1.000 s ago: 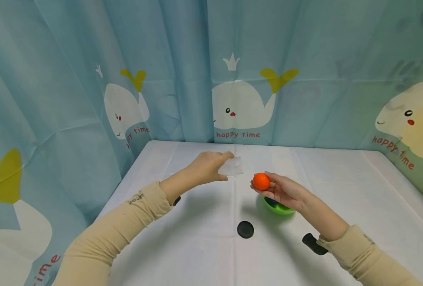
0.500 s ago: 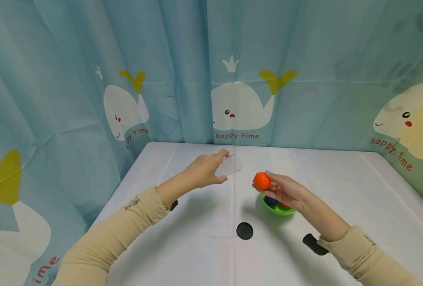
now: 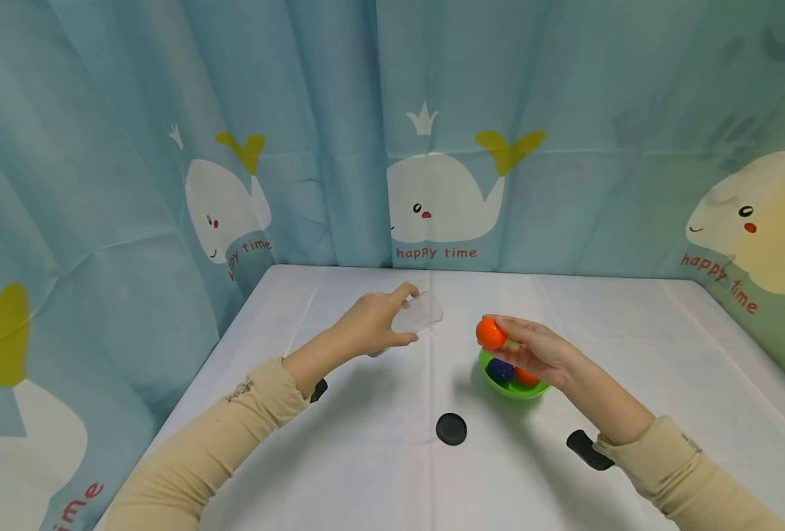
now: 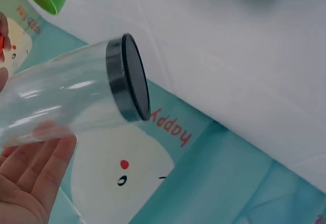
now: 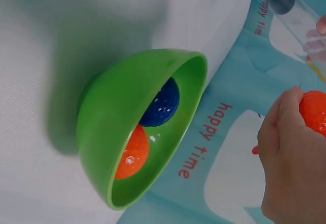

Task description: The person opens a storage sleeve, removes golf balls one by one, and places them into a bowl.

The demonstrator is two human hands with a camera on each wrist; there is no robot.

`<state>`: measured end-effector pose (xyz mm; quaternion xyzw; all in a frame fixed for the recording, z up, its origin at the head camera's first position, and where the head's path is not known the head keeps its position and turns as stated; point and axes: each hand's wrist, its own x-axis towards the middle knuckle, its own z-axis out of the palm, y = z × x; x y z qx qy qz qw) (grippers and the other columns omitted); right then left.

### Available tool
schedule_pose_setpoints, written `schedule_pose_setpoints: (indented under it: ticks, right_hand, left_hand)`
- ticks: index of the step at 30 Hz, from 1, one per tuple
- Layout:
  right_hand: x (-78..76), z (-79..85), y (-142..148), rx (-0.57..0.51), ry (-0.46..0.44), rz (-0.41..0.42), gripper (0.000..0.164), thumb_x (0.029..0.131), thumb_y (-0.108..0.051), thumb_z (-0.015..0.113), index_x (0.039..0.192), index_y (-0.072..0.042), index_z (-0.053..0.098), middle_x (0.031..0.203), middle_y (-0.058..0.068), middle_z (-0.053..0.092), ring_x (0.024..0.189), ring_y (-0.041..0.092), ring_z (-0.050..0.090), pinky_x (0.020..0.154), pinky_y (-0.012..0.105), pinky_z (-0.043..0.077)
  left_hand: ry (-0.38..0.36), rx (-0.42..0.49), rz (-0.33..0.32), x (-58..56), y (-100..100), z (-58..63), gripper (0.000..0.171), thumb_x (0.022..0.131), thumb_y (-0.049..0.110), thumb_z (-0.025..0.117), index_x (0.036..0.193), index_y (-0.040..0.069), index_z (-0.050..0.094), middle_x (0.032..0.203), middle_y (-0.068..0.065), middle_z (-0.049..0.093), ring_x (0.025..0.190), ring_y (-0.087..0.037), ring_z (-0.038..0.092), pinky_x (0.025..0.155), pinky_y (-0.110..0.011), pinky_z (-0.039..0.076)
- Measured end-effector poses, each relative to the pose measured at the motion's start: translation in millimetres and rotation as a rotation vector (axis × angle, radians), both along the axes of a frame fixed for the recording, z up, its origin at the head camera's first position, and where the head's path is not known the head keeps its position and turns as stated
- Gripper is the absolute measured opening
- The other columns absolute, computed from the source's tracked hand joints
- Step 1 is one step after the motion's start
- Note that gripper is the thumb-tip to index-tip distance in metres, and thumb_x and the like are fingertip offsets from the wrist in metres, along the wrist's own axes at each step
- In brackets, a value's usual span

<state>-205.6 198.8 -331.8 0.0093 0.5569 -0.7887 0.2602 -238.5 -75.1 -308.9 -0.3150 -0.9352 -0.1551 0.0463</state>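
Note:
My left hand grips a clear plastic cylinder above the table, thumb and fingers spread round its sides. A dark cap covers the cylinder's end nearest the left wrist camera. In my right hand an orange dimpled ball, like a golf ball, is pinched between fingertips and thumb. Below that hand a green bowl stands on the table. Inside it lie a dark blue ball and a second orange ball. The held ball is apart from the cylinder, to its right in the head view.
A flat black round lid lies on the white-covered table, in front of the bowl and to its left. Behind and to the left of the table hangs a blue curtain printed with whales. A black device shows at the right cuff.
The cylinder has turned in my left hand's grip, and that hand has shifted slightly left. My right hand has moved a little right with the orange ball, uncovering more of the bowl.

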Motion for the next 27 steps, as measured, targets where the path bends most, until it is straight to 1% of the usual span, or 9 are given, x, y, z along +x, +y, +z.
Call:
schedule_pose_setpoints:
  ticks: [3, 6, 10, 14, 18, 23, 27]
  right_hand:
    - [-0.5, -1.2, 3.0, 0.004, -0.005, -0.013, 0.016, 0.094, -0.022, 0.057, 0.089, -0.02, 0.071, 0.096, -0.003, 0.064, 0.09, 0.012, 0.064, 0.085, 0.026, 0.054]
    - [-1.2, -1.7, 4.9, 0.006, -0.019, -0.031, 0.015, 0.093, -0.023, 0.058, 0.088, -0.021, 0.072, 0.096, -0.004, 0.065, 0.09, 0.012, 0.063, 0.083, 0.024, 0.055]
    - [-1.4, -1.4, 6.1, 0.009, -0.031, -0.054, 0.014, 0.092, -0.022, 0.059, 0.088, -0.024, 0.073, 0.096, -0.005, 0.065, 0.09, 0.012, 0.061, 0.081, 0.022, 0.055]
    - [-1.2, -1.9, 7.2, 0.002, -0.028, -0.058, 0.013, 0.092, -0.019, 0.06, 0.089, -0.024, 0.072, 0.096, -0.005, 0.065, 0.091, 0.012, 0.06, 0.081, 0.021, 0.054]
    - [-0.8, -2.8, 8.6, 0.022, 0.015, -0.03, 0.014, 0.092, -0.016, 0.06, 0.092, -0.023, 0.071, 0.098, -0.005, 0.064, 0.092, 0.011, 0.061, 0.081, 0.021, 0.054]
    - [-0.9, -4.8, 11.4, 0.084, 0.101, 0.015, 0.016, 0.093, -0.014, 0.059, 0.095, -0.025, 0.069, 0.1, -0.006, 0.064, 0.093, 0.008, 0.062, 0.082, 0.018, 0.053]
    - [-0.7, -4.3, 12.9, 0.127, 0.132, 0.031, 0.015, 0.093, -0.015, 0.059, 0.097, -0.026, 0.069, 0.1, -0.007, 0.064, 0.093, 0.007, 0.063, 0.083, 0.018, 0.053]
  left_hand:
    - [0.014, 0.003, 0.012, 0.3, -0.9, -2.9, 0.059, 0.079, 0.032, 0.075, 0.126, 0.013, 0.045, 0.109, -0.009, 0.07, 0.083, -0.024, 0.067, 0.08, -0.037, 0.053]
    - [0.014, 0.025, 0.026, 0.6, -1.9, -5.4, 0.06, 0.079, 0.032, 0.076, 0.126, 0.013, 0.045, 0.111, -0.009, 0.069, 0.086, -0.024, 0.068, 0.08, -0.036, 0.054]
    - [-0.032, 0.07, 0.052, 2.2, -4.0, -8.5, 0.061, 0.079, 0.032, 0.076, 0.127, 0.013, 0.045, 0.113, -0.01, 0.068, 0.095, -0.025, 0.067, 0.083, -0.037, 0.053]
    - [-0.073, 0.105, 0.07, 3.0, -6.7, -12.6, 0.062, 0.078, 0.032, 0.077, 0.128, 0.013, 0.044, 0.115, -0.012, 0.067, 0.101, -0.026, 0.066, 0.085, -0.038, 0.053]
    - [-0.09, 0.15, 0.079, 2.8, -9.8, -17.6, 0.061, 0.076, 0.027, 0.079, 0.124, 0.012, 0.043, 0.117, -0.013, 0.066, 0.105, -0.026, 0.064, 0.086, -0.04, 0.052]
    - [-0.159, 0.225, 0.108, 3.4, -14.5, -23.5, 0.061, 0.073, 0.021, 0.082, 0.119, 0.013, 0.042, 0.119, -0.012, 0.063, 0.11, -0.027, 0.061, 0.089, -0.041, 0.051]
    - [-0.206, 0.285, 0.126, 3.1, -17.8, -28.3, 0.062, 0.072, 0.02, 0.082, 0.12, 0.013, 0.042, 0.119, -0.013, 0.063, 0.108, -0.031, 0.062, 0.09, -0.041, 0.051]
